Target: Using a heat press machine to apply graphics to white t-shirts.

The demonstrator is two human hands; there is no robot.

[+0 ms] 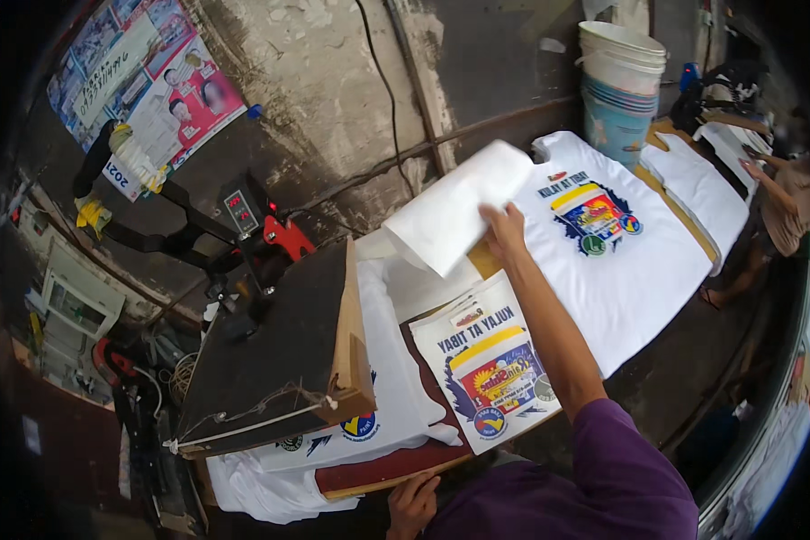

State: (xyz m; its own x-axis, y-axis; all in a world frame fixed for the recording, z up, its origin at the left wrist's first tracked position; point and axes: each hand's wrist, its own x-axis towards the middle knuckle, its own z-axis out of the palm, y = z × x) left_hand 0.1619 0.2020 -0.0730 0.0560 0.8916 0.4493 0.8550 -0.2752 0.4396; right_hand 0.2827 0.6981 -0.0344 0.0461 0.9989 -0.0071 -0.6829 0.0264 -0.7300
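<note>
My right hand (504, 232), arm stretched forward, grips a curling white paper sheet (454, 207) by its right edge. The sheet bends in the air above other pale sheets. Just beyond that hand, a white T-shirt (639, 270) with a colourful chest print lies flat. Under my right forearm rests a stack of printed transfer sheets (495, 369), their design mirrored. My left hand (412, 506) is low at the wooden front edge of the table, fingers curled; what they hold, if anything, is hidden. Another printed white shirt (391, 360) lies partly beneath the heat press (270, 351), whose upper plate is raised.
Stacked buckets (621, 99) stand at the back right, beside more folded white shirts (702, 193). Another person's hand (769, 180) shows at the far right. The press's lever arm (175, 216) and control box (243, 211) rise at left, before a wall with posters (144, 85).
</note>
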